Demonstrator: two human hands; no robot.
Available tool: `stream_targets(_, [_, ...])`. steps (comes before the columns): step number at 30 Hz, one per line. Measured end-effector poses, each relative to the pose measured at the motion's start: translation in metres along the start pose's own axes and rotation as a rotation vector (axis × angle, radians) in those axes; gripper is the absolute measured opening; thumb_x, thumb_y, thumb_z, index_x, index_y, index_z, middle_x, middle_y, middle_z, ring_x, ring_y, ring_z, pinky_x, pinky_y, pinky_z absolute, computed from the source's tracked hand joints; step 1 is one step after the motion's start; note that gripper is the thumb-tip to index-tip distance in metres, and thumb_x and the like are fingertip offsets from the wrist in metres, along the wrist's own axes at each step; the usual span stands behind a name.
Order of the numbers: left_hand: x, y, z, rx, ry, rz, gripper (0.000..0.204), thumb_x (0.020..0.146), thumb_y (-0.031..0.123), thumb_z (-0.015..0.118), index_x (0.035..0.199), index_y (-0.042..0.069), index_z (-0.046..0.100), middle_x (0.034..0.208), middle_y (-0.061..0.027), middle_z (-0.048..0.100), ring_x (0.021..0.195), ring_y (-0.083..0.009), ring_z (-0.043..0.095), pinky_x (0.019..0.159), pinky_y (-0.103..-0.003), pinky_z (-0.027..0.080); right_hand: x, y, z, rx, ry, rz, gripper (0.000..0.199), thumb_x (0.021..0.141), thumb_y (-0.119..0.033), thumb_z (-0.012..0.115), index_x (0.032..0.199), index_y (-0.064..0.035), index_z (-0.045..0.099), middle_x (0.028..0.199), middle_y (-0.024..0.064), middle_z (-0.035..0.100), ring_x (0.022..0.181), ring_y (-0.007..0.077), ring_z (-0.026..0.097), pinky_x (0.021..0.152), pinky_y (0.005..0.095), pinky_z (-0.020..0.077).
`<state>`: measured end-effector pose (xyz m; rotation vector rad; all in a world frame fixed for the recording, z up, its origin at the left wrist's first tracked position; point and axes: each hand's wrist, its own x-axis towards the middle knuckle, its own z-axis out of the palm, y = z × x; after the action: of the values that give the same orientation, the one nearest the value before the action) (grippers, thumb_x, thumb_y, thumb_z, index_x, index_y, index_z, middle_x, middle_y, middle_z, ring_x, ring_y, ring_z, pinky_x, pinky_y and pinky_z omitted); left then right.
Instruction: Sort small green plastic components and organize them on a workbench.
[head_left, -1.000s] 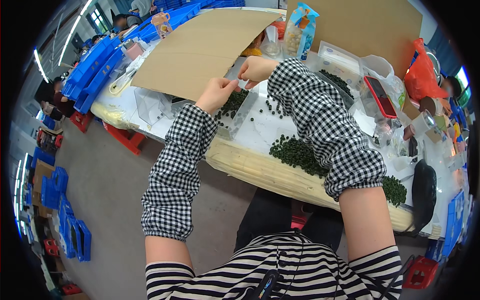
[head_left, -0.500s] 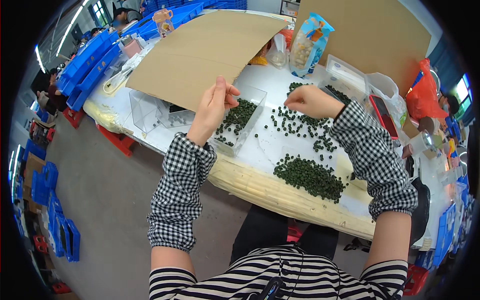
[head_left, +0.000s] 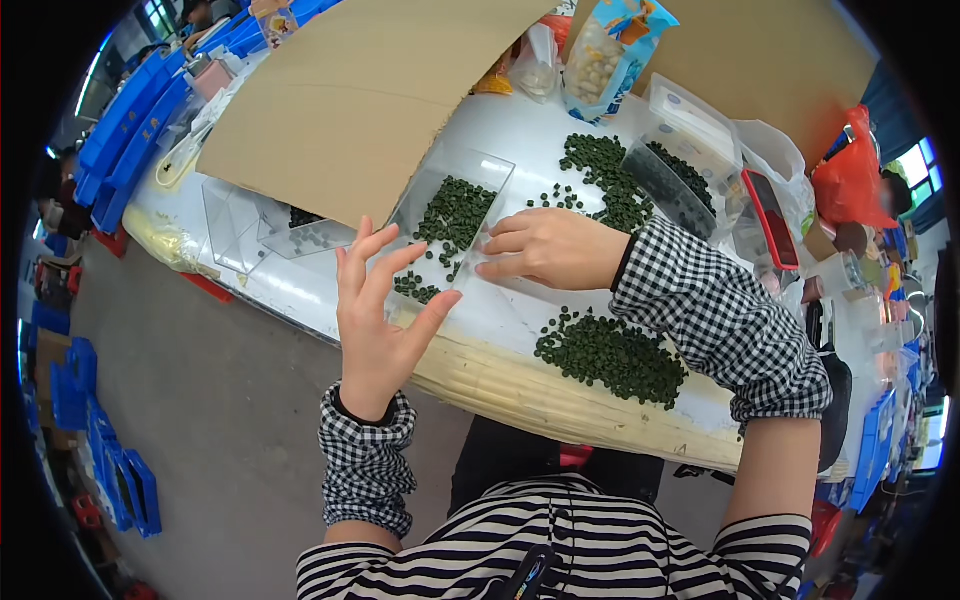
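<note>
Dark green pellets [head_left: 455, 212] lie inside the clear tray [head_left: 494, 180] and loose to its right. Left of the tray, a cardboard sheet [head_left: 340, 110] extends to its edge. Left hand [head_left: 375, 325], at the tray's near left, is open, fingers spread. Right hand [head_left: 560, 248], beside the tray's right wall, has bent fingers; whether it grips anything cannot be told. Right of the tray: a pellet heap [head_left: 612, 357] nearer the person, then a clear container [head_left: 668, 195] and red phone [head_left: 770, 220].

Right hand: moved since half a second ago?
Yes. Judged against the clear bin, the right hand has moved left, closer to the bin, and is now just beside its right wall.
</note>
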<state>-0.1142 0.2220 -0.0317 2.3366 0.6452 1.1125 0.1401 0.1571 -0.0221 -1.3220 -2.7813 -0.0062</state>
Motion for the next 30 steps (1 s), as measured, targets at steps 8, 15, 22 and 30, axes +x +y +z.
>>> stream_targets(8, [-0.017, 0.008, 0.018, 0.032, -0.037, -0.035, 0.065, 0.071, 0.012, 0.083, 0.13, 0.009, 0.057, 0.151, -0.0178, 0.026, 0.143, -0.0429, 0.021, 0.112, -0.054, 0.027, -0.035, 0.022, 0.002, -0.013, 0.069, 0.065, 0.018, 0.081, -0.008, 0.063, 0.097, -0.0049, 0.07, 0.088, 0.0071, 0.068, 0.091, 0.0235, 0.063, 0.082, 0.0353, 0.053])
stream_targets(15, [-0.014, 0.012, 0.049, 0.059, -0.024, 0.036, 0.05, 0.078, 0.004, 0.075, 0.126, 0.007, 0.06, 0.149, -0.0208, 0.028, 0.142, -0.0415, 0.025, 0.113, -0.051, 0.028, -0.074, 0.039, -0.013, 0.11, 0.147, 0.42, 0.018, 0.09, -0.014, 0.061, 0.096, 0.0008, 0.07, 0.095, 0.0117, 0.068, 0.096, 0.0281, 0.063, 0.086, 0.0374, 0.0516])
stream_targets(22, [0.011, 0.031, 0.082, 0.307, 0.0, 0.209, 0.057, 0.087, 0.01, 0.068, 0.14, 0.008, 0.046, 0.15, -0.0182, 0.031, 0.141, -0.0411, 0.027, 0.113, -0.055, 0.026, -0.062, 0.134, 0.02, -0.07, 0.078, 0.859, 0.039, 0.098, -0.026, 0.049, 0.131, -0.0061, 0.054, 0.124, 0.0213, 0.055, 0.114, 0.0365, 0.054, 0.093, 0.0445, 0.0476])
stream_targets(30, [0.033, 0.021, 0.121, 0.11, -0.5, 0.231, 0.093, 0.088, 0.048, 0.066, 0.151, 0.0, 0.018, 0.15, -0.0356, 0.015, 0.143, -0.0491, 0.011, 0.115, -0.054, 0.017, -0.042, 0.147, 0.019, 0.055, -0.271, 0.927, 0.036, 0.1, -0.028, 0.043, 0.127, -0.0092, 0.058, 0.122, 0.0203, 0.058, 0.111, 0.038, 0.057, 0.096, 0.0461, 0.0448])
